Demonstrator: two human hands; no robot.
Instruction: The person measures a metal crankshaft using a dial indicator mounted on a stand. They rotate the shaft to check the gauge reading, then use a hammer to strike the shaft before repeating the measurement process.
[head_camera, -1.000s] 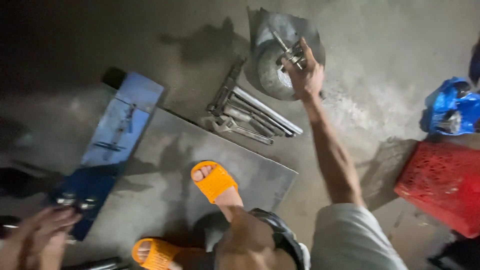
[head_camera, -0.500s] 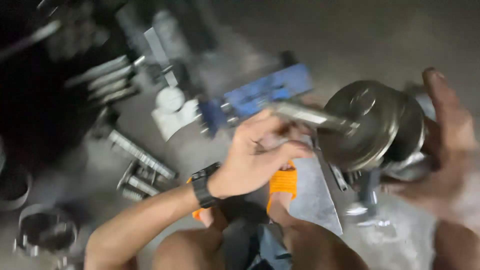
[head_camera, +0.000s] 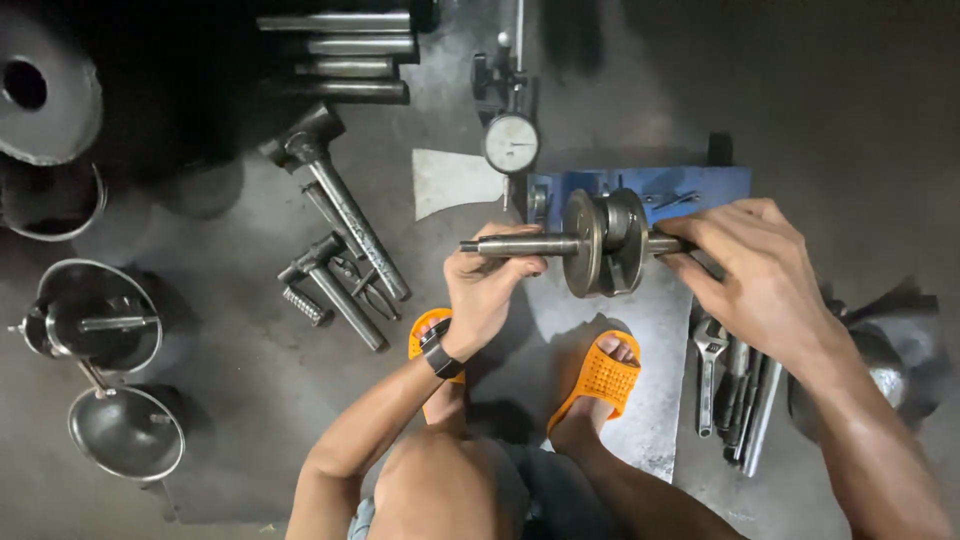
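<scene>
Dim concrete floor (head_camera: 250, 400), tools scattered left and right. Crankshaft (head_camera: 600, 242), blurred mid-swing half a second ago, now level over blue stand (head_camera: 700, 185). Left hand (head_camera: 490, 285) clamped on left shaft; right hand (head_camera: 760, 270) closed on right end. Dial gauge (head_camera: 511, 143) just beyond.

One crankshaft (head_camera: 600, 243), one dial gauge (head_camera: 511, 143), two orange sandals (head_camera: 600, 378), two hands (head_camera: 490, 285).
</scene>
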